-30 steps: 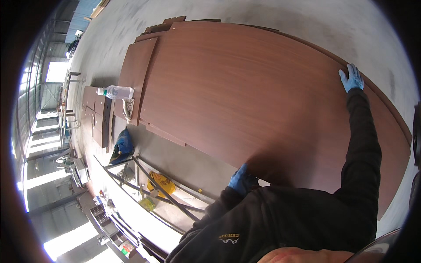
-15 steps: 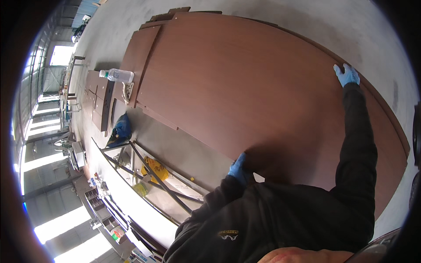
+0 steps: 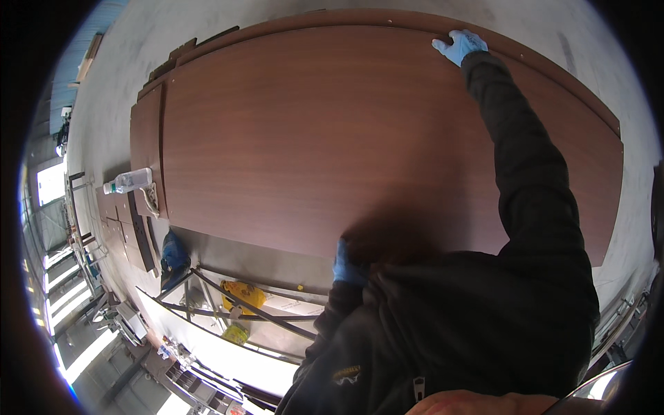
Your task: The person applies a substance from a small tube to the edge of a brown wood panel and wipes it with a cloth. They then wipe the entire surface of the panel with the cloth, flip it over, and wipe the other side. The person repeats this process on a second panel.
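Spanning the brown panel (image 3: 311, 138), I have the right hand (image 3: 465, 47) at its far edge, the left hand (image 3: 345, 268) at its near; whether either's fingers grasp, I cannot tell.

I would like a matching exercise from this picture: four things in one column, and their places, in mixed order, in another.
1. Right hand, light-blue glove
2. Left hand, blue glove
3. Clear plastic bottle
4. Yellow bag

A. Among dark metal bars
B. At the near edge of the large brown flat panel
C. Lying beyond the panel's left end
D. At the panel's far edge

Pairs: 1-D, 2-B, 3-C, 4-A
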A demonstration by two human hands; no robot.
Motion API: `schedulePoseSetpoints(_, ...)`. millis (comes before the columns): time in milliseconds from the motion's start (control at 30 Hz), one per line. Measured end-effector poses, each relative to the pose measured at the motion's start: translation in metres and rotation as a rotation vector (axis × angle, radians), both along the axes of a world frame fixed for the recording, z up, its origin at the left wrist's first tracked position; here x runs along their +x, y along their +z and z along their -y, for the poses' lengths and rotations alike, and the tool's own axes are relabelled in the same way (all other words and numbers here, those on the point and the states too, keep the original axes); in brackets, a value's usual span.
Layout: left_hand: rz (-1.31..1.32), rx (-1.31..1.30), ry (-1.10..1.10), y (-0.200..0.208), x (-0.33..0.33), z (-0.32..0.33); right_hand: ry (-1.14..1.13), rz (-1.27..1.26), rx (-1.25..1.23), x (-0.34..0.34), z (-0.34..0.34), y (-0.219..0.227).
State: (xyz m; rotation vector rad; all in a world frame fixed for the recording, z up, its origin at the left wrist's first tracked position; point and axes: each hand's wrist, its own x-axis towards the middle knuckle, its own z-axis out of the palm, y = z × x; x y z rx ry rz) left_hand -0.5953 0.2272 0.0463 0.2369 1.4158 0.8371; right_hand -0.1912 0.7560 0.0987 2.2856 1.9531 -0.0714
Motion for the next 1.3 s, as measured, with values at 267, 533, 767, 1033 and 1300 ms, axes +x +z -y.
schedulePoseSetpoints(267,-0.639,0.218,-0.57,-0.027,-0.017,0.033,0.174,0.013,0.349,-0.004,0.037,-0.032)
schedulePoseSetpoints(533,0.452,-0.201,0.217,0.012,-0.01,0.027,0.928,-0.63,0.07,-0.339,0.316,0.023)
schedulePoseSetpoints(767,-0.008,-0.156,-0.423,0.019,-0.031,0.034,1.179,-1.389,-0.568,-0.434,0.433,-0.012)
schedulePoseSetpoints(1033,0.436,-0.402,0.593,0.019,0.02,0.006,0.549,-0.936,0.312,-0.182,0.222,0.0)
schedulePoseSetpoints(1300,-0.291,-0.415,0.771,-0.037,0.072,-0.004,0.235,-0.196,0.577,0.127,0.057,-0.02)
